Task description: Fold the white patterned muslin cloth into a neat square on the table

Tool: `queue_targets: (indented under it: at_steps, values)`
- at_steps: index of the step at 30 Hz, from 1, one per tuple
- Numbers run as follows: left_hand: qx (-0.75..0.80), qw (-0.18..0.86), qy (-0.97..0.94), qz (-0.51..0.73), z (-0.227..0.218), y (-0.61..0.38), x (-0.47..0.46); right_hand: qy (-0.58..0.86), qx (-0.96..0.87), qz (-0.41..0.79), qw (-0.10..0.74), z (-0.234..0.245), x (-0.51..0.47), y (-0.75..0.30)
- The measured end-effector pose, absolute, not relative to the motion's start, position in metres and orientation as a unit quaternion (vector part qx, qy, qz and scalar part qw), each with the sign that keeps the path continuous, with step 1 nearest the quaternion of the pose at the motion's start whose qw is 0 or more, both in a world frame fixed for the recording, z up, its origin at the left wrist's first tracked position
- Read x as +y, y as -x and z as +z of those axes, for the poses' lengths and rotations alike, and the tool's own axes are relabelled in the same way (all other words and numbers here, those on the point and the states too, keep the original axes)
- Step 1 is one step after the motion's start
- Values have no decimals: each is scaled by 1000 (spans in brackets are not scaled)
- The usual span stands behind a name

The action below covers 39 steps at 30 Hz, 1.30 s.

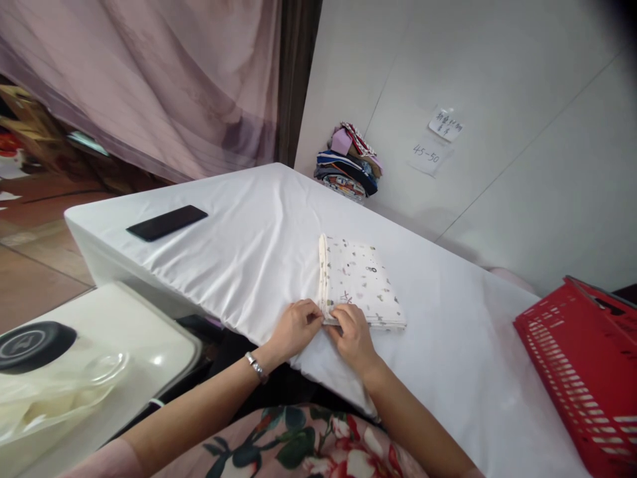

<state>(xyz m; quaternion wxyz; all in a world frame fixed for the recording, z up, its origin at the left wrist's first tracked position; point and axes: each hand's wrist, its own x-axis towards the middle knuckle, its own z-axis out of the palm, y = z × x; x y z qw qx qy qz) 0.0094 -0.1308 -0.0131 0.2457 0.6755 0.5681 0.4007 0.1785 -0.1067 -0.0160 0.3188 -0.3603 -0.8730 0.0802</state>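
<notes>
A folded cream cloth (pixel 361 282) with small scattered prints lies flat on the white-covered table (pixel 438 318). My left hand (pixel 298 326) pinches at its near left corner, fingers pressed together; a silver watch or bracelet is on that wrist. Right beside it, my right hand (pixel 352 332) grips the same near edge, thumb below and fingers on top. Between the fingertips, the corner of the cloth is partly hidden.
A black phone-like slab (pixel 167 222) lies on the table's left. Folded fabrics (pixel 348 162) are stacked by the wall. A red plastic basket (pixel 582 358) stands at right. Near left, a pale surface (pixel 149 325) holds a black round object (pixel 37 345) and plastic bag (pixel 54 405).
</notes>
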Motion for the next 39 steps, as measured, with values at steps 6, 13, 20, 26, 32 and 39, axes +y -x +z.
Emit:
queue_targets:
  at_steps: [6,13,20,26,32,39]
  values:
    - [534,288,-674,423,-14,-5,-132,359,-868,81,335,-18,-107,-178]
    - [624,267,-622,390,-7,0,-109,353,-866,78,346,-20,-108,-178]
    - [669,303,-606,307,7,-5,-82,334,-875,62,345,-17,-107,-177]
    - [676,289,-594,325,7,-13,-76,326,-882,57,336,-17,-107,-175]
    - [689,269,-597,310,-3,-9,-72,306,-896,44,319,-17,-107,-175]
    - [724,246,-578,285,2,-9,-52,307,-896,56,316,-15,-107,-174]
